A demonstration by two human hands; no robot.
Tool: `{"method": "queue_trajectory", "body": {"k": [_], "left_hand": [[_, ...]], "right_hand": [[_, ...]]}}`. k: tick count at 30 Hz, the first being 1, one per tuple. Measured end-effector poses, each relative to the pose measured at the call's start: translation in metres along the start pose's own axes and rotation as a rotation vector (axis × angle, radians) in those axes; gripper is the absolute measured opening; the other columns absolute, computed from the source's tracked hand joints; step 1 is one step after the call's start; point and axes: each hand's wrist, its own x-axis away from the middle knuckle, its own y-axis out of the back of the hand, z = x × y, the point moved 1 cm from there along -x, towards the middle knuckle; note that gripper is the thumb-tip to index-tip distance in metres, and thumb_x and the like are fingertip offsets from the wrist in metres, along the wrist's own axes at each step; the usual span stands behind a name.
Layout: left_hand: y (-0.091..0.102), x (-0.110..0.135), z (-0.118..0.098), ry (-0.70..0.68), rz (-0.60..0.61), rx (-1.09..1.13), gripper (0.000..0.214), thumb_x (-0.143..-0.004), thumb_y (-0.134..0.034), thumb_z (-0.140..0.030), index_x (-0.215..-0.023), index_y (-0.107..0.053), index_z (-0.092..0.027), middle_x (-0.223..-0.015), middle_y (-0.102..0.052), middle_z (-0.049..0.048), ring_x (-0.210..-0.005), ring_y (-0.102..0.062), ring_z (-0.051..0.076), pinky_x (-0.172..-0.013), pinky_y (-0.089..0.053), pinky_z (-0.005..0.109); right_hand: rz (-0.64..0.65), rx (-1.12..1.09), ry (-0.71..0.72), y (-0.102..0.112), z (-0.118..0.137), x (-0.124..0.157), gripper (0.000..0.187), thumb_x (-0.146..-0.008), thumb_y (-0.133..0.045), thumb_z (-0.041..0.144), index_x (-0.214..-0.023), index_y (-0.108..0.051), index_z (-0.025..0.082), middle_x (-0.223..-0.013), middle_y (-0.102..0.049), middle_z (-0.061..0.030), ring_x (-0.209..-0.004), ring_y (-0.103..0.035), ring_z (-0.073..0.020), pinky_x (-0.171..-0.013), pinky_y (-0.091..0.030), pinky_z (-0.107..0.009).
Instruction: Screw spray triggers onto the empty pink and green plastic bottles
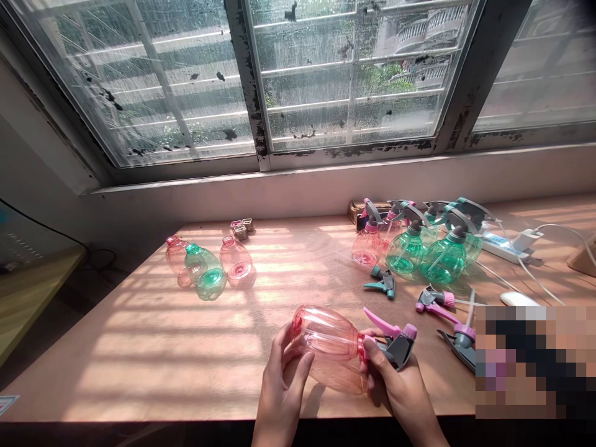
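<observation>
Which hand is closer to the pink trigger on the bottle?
Right. The right hand grips right at the trigger sprayer; the left hand cups the far end of the pink bottle.

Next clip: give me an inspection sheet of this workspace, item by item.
Surface: wooden table, sunlit in stripes.
Job's things: pink bottle held sideways, spray head at its neck.
Clutter: three empty bottles left; assembled sprayers, loose heads, power strip, mouse right.
Grippers: left hand grips the bottle's body; right hand grips the spray head.
Cables: white cable by the strip; black cable far left.
Surroundings: grimy window, peeling frame.
</observation>
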Motion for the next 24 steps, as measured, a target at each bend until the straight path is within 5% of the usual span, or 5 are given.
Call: {"method": "queue_trajectory", "body": {"k": [10,24], "left_hand": [[-0.001,-0.001,0.003,-0.009,-0.028,0.044,0.039,-0.088,-0.076,-0.039,-0.123,-0.062,-0.03,-0.132,-0.075,0.0061,-0.122,-0.072,0.026,-0.104,-0.059,0.039],[0.001,-0.002,0.012,0.014,-0.036,0.058,0.066,-0.086,-0.079,-0.046,-0.146,-0.056,-0.033,-0.145,-0.068,0.0072,-0.126,-0.069,0.027,-0.106,-0.059,0.038]], "right_hand": [[0.031,-0.07,-0.001,0.002,-0.001,0.0,0.046,-0.079,-0.085,0.062,-0.09,-0.071,0.019,-0.058,-0.065,0.0018,-0.038,-0.052,-0.013,-0.036,-0.042,-0.025],[0.029,-0.044,0.01,0.002,-0.001,0.0,0.045,-0.079,-0.087,0.06,-0.091,-0.073,0.018,-0.056,-0.064,0.0017,-0.041,-0.054,-0.0133,-0.04,-0.044,-0.024]]}}
